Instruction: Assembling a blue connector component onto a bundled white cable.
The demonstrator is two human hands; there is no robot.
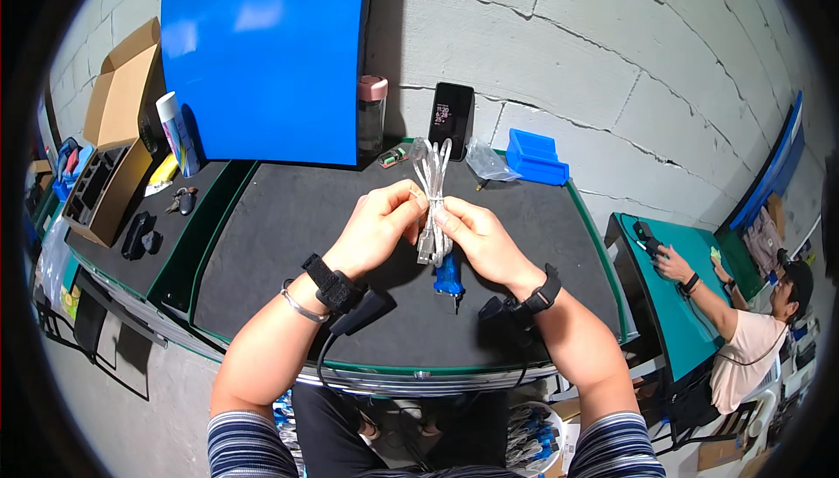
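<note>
Holding the coiled cable (433,168) above the dark surface (280,207), pinched at its middle between left hand (384,220) and right hand (482,238). Keep the loops even with the right, snug the pale band (435,202) gently, and leave the blue connector (448,277) hanging free.

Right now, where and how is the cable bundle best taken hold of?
Probably pinch the cable bundle at its narrow waist, coming from the right with thumb and fingers, about where the right hand is. The strands draw together there, while loops fan out above and the metal plug and blue connector sit below.
</note>
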